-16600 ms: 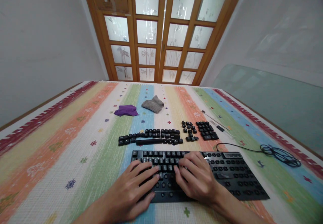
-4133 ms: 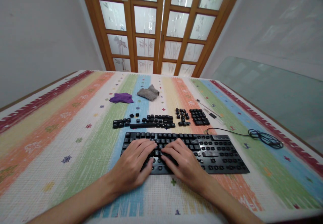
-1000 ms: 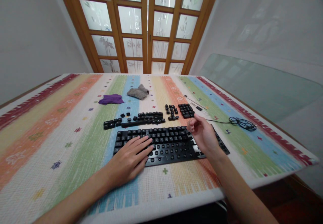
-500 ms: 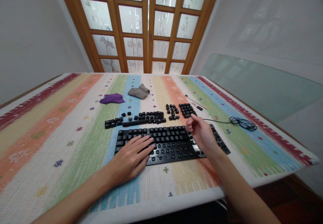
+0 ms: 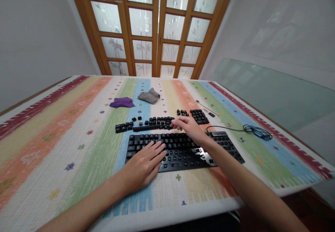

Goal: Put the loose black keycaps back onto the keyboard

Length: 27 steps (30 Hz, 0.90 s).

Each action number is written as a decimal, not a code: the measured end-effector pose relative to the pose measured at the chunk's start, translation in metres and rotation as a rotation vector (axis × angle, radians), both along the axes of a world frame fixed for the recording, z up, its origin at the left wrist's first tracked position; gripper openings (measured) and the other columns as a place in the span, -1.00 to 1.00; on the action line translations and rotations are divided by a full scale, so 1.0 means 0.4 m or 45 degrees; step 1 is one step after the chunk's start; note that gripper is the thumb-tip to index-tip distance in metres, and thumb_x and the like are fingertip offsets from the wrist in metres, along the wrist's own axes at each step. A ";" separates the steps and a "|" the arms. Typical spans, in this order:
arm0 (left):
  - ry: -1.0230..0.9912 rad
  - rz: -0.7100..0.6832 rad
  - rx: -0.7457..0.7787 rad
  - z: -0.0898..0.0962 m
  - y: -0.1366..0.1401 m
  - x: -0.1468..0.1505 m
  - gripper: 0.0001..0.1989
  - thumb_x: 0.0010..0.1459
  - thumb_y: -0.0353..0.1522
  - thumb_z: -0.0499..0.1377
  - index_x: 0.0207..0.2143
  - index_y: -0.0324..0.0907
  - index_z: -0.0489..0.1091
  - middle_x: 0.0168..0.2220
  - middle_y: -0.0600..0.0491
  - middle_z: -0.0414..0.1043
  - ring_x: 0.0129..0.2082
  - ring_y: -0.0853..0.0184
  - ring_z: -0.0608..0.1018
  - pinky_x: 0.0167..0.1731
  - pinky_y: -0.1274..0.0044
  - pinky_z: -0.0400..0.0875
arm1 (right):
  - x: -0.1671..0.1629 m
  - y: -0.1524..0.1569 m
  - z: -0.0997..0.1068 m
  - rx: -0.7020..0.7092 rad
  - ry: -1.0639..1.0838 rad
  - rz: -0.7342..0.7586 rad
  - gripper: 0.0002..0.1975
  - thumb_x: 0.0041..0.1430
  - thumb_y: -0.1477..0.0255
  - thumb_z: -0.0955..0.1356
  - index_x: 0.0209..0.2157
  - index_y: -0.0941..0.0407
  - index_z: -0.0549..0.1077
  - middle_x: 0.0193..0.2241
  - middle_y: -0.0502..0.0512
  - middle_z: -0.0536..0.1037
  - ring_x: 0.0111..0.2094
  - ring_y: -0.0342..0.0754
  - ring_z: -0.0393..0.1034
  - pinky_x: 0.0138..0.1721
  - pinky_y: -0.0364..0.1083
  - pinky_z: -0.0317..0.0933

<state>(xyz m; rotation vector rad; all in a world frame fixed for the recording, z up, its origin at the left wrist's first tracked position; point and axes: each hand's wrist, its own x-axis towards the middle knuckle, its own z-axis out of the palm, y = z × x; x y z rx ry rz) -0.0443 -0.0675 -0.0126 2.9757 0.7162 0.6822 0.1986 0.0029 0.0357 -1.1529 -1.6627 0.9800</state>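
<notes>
A black keyboard (image 5: 183, 161) lies on the striped tablecloth, with keycaps on its upper rows and bare switches on the lower rows and right side. My left hand (image 5: 147, 158) rests flat on its left part, fingers stretched out. Beyond the keyboard's back edge, my right hand (image 5: 187, 126) reaches over loose black keycaps (image 5: 154, 121), thumb and fingertips brought together. Whatever is between those fingertips is too small to make out. A long spacebar keycap (image 5: 145, 128) lies among the loose ones. The right hand and forearm hide part of the keyboard and some keycaps.
A block of loose keycaps (image 5: 199, 117) sits at the back right. Beyond it lie thin tools (image 5: 208, 109). The coiled cable (image 5: 258, 132) is at the right. A purple cloth (image 5: 122, 102) and a grey cloth (image 5: 149, 96) lie farther back.
My right hand has moved left from above the keyboard's right part to the loose keycaps behind it. My left hand stays on the keyboard. The whole view has shifted slightly.
</notes>
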 end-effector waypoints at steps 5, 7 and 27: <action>-0.021 -0.004 -0.056 -0.004 0.000 -0.001 -0.57 0.34 -0.47 0.00 0.23 -0.27 0.25 0.29 -0.15 0.24 0.33 0.16 0.26 0.30 0.18 0.22 | -0.057 0.080 0.004 0.122 -0.416 0.146 -0.89 0.07 0.48 0.38 -0.49 0.14 0.55 -0.55 -0.02 0.52 -0.48 -0.12 0.33 -0.36 -0.13 0.15; -0.031 -0.004 -0.073 -0.005 0.001 -0.002 -0.57 0.35 -0.46 0.00 0.24 -0.24 0.24 0.30 -0.13 0.23 0.34 0.17 0.24 0.31 0.18 0.20 | -0.069 0.112 0.008 0.199 -0.559 0.138 -0.89 0.08 0.53 0.37 -0.48 0.15 0.55 -0.51 0.02 0.53 -0.44 -0.11 0.33 -0.30 -0.11 0.15; 0.025 0.012 -0.081 0.001 -0.002 0.003 -0.58 0.34 -0.46 -0.02 0.22 -0.27 0.25 0.28 -0.18 0.26 0.32 0.15 0.29 0.30 0.19 0.21 | -0.178 0.236 -0.063 0.428 -1.178 0.119 -0.78 0.26 0.39 0.35 -0.29 0.12 0.66 -0.30 0.18 0.62 -0.19 0.08 0.40 -0.11 -0.03 0.18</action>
